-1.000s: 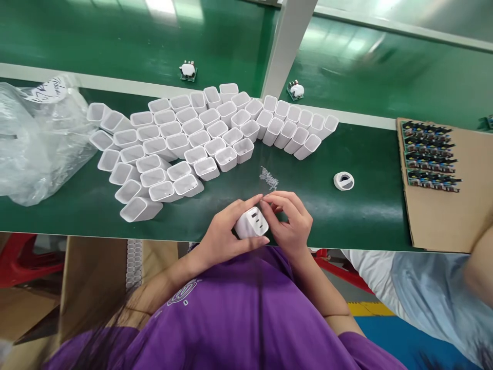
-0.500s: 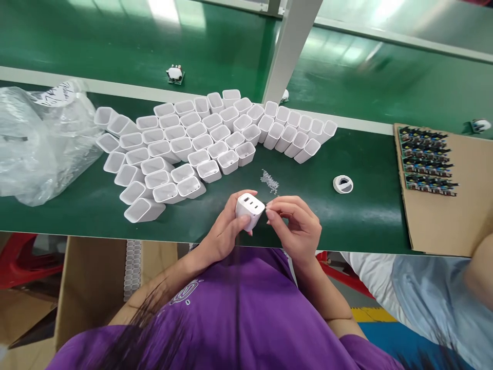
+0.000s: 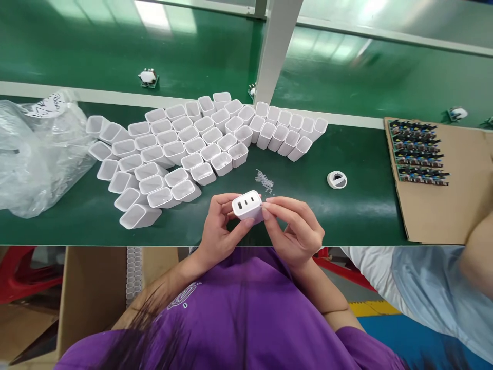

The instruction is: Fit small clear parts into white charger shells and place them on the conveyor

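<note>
A white charger housing (image 3: 249, 206) with three port openings in its end face is gripped in my left hand (image 3: 223, 226), fingers behind it and thumb at its near side. My right hand (image 3: 295, 228) has thumb and forefinger pinched together at the housing's right edge. Whatever small piece may be between those fingertips is too hidden to make out. Just beyond my hands lies a small heap of tiny clear pieces (image 3: 264, 181) on the green table.
Many open white housings (image 3: 188, 133) stand in rows behind. A plastic bag (image 3: 42, 154) lies left, a round white roll (image 3: 337, 180) right. Circuit boards (image 3: 418, 152) rest on cardboard (image 3: 462, 205) at far right, near another person's arm (image 3: 479, 257). A post (image 3: 279, 51) rises at the back.
The view has shifted slightly. My left hand has tilted the housing so its port face turns differently, and my right fingertips have come in against its edge.
</note>
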`<state>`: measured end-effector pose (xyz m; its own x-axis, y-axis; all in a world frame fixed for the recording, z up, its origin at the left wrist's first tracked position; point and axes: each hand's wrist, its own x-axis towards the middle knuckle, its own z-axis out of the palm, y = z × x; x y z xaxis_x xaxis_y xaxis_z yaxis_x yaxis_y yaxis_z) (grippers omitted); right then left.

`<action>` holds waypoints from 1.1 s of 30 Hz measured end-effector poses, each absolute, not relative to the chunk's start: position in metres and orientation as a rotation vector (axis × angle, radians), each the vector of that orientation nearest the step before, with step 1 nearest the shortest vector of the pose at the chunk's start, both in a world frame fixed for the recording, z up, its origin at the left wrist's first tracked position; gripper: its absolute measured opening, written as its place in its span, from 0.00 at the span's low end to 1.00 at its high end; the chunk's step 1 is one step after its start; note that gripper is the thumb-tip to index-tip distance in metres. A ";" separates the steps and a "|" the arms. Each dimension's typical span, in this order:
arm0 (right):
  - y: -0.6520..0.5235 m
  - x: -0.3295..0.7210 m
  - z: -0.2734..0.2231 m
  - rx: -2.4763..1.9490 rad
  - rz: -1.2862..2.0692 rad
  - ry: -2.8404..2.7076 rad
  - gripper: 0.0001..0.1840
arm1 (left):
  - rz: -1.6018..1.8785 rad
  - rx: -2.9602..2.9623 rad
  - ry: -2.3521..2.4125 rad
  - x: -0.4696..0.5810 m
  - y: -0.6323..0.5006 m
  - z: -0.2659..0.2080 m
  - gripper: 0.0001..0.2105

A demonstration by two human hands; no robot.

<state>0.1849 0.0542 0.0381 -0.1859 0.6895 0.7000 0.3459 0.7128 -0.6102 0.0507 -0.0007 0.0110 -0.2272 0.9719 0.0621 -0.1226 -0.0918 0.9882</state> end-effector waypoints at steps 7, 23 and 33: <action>0.055 0.186 0.034 -0.789 0.242 -1.824 0.15 | 1.557 1.157 1.327 0.050 -0.002 0.007 0.20; 0.050 0.190 0.031 -0.793 0.135 -1.927 0.20 | 1.680 1.486 1.499 0.049 0.000 0.000 0.23; 0.051 0.188 0.030 -0.792 0.479 -1.843 0.18 | 1.618 1.486 1.481 0.046 0.004 0.007 0.21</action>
<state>0.1877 0.0513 0.0303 -0.2546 0.7098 0.6568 0.3004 0.7037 -0.6439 0.0455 0.0041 0.0065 -0.2894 0.8783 0.3806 0.3011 -0.2939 0.9072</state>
